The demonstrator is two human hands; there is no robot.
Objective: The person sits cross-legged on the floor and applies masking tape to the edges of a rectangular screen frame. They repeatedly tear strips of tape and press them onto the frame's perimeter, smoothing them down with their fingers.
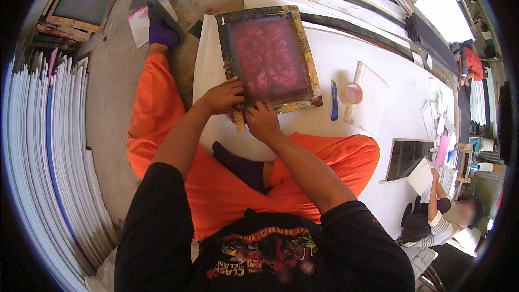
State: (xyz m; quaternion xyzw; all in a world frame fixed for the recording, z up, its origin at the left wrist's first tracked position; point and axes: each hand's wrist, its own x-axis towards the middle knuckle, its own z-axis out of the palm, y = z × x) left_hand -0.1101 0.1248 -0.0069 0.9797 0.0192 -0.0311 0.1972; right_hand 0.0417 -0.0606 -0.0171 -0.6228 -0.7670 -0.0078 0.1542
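Note:
A silk-screen printing frame [266,57] lies before me on a white board [211,48]. Its wooden border is stained with paint, and the mesh is dark pink with a smeary pattern. At its near left corner, my left hand [223,97] grips the border with curled fingers. My right hand [262,121] closes on the near edge, close beside it. A short wooden strip [239,120] sticks out toward me between both hands. How it joins the frame is hidden by my fingers. Right of the frame lie a blue utility knife [334,100] and a cup of pinkish contents [354,94].
Another framed screen [86,1] rests at the far left, above a stack of white sheets [48,146]. Long boards [324,8] lie beyond the frame. A white panel [370,97] sits under the cup. At the right, another person [443,219] holds a pale sheet; someone in red [473,65] is farther off.

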